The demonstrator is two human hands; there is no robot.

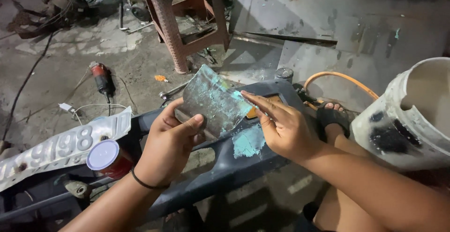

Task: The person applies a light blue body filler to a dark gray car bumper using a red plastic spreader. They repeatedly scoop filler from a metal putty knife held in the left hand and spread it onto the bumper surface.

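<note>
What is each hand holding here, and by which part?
The left hand grips a flat metal scraper plate smeared with turquoise filler, by its lower left edge. The right hand holds nothing; its fingertips press on the plate's right edge.

Flat metal scraper blade [213,101], smeared with turquoise putty, tilted above dark bumper [234,166]

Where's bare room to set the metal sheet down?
Bare concrete floor lies between the plastic stool and the angle grinder. The flat steel sheets behind are mostly bare too. It is crowded around the dark panel: can, plate, white bucket.
</note>
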